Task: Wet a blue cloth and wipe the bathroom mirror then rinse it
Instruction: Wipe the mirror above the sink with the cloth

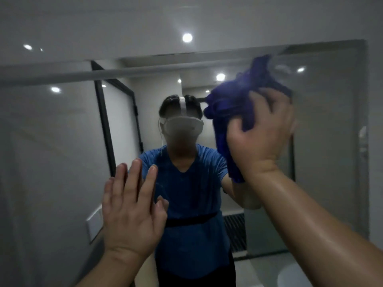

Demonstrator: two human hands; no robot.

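Observation:
The bathroom mirror (53, 162) fills most of the view, its top edge running across the upper part. My right hand (261, 137) grips a bunched blue cloth (234, 100) and holds it against the glass near the mirror's upper right. The cloth hangs down past my wrist on the left side. My left hand (132, 210) is raised flat in front of the mirror's lower middle, fingers straight and spread; whether it touches the glass I cannot tell. The mirror shows a person in a blue top with a headset.
The mirror's right edge (365, 141) meets a pale wall. Reflected in the glass are a dark-framed door (116, 125), ceiling spotlights and a floor grille (234, 230). A pale rounded shape (294, 274) shows at the bottom right.

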